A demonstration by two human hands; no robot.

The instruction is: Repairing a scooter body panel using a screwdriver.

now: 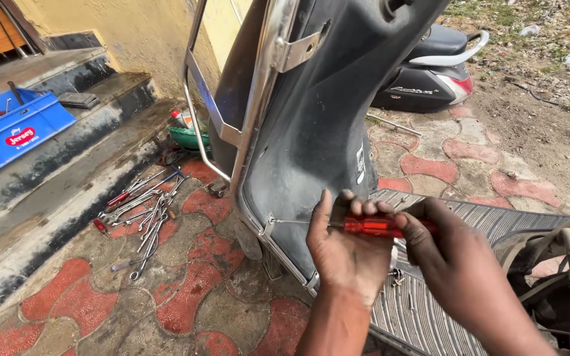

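Your left hand point(344, 254) and right hand point(453, 254) both wrapped their fingers around the red screwdriver point(371, 227), its tip at the scooter's dark panel point(311, 125).

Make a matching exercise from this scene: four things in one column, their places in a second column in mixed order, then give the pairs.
Things:
1. red-handled screwdriver
2. blue plastic crate
3. loose metal spanners
4. green bowl

Places:
A. on the concrete step at left
B. spread on the red and grey paving
C. held in both hands, the left hand and the right hand, tip at the dark scooter panel
D. on the ground behind the chrome guard rail

Pairs: 1-C, 2-A, 3-B, 4-D
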